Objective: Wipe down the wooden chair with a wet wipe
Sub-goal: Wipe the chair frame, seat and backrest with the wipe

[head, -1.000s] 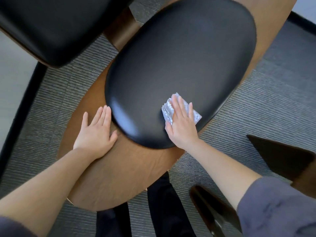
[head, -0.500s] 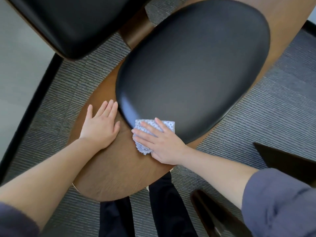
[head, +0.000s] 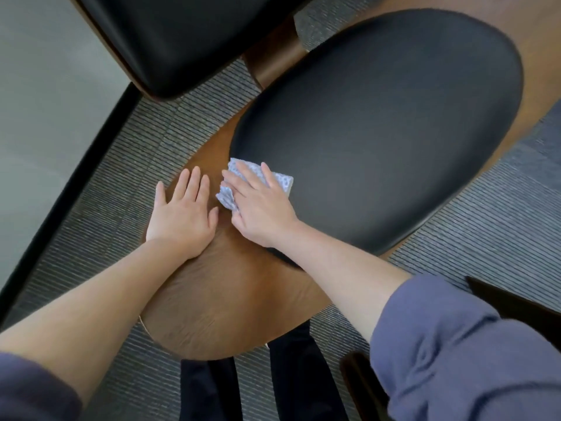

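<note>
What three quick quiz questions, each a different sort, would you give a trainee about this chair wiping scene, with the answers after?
1. Multiple choice: where does the right hand press the wet wipe? A) at the edge of the black cushion; B) on a table leg; C) on a window pane.
2. True or false: the left hand holds a second wipe.
3. Fill in: the left hand rests flat on the chair's bare ____.

Key: 1 A. 2 False. 3 wood.

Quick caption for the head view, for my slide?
Right hand presses a wipe on the cushion edge; left hand lies flat on the wooden seat.
</note>
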Available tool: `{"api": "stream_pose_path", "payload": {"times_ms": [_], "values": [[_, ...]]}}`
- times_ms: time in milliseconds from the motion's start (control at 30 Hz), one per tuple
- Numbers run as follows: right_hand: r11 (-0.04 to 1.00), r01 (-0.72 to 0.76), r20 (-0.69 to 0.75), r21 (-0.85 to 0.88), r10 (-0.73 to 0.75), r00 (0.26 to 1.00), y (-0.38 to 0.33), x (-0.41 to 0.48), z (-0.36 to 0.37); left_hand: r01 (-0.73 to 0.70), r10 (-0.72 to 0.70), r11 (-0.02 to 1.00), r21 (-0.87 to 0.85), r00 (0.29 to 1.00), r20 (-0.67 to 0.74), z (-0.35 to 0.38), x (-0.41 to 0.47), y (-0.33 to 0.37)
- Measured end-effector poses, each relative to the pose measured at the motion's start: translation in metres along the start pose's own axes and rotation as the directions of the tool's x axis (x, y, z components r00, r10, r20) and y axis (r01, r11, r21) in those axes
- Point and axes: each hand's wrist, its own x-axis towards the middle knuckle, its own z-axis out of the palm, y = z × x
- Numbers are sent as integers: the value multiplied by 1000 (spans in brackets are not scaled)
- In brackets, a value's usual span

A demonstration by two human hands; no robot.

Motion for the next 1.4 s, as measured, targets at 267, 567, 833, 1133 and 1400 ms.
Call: {"api": "stream_pose_path", "payload": {"times_ms": [267, 567, 833, 1133, 1400], "values": [[998, 60, -62, 35, -58, 996, 7, -44, 17, 8, -10, 998, 56, 999, 37, 0, 2, -1], [996, -69, 68, 48, 66, 996, 32, 67, -7, 12, -14, 999, 36, 999, 30, -3, 10, 0], [994, -102, 33, 23, 102, 994, 53, 108, -6, 32, -32, 999, -14, 999, 16, -4, 56, 8], [976, -214, 30, -37, 215, 976, 129, 153, -25, 28, -28, 1000, -4, 999, -32, 4, 57, 8], [994, -105, -1, 31, 105, 994, 112, 136, -15, 27, -27, 1000, -4, 999, -28, 3, 57, 10]]}}
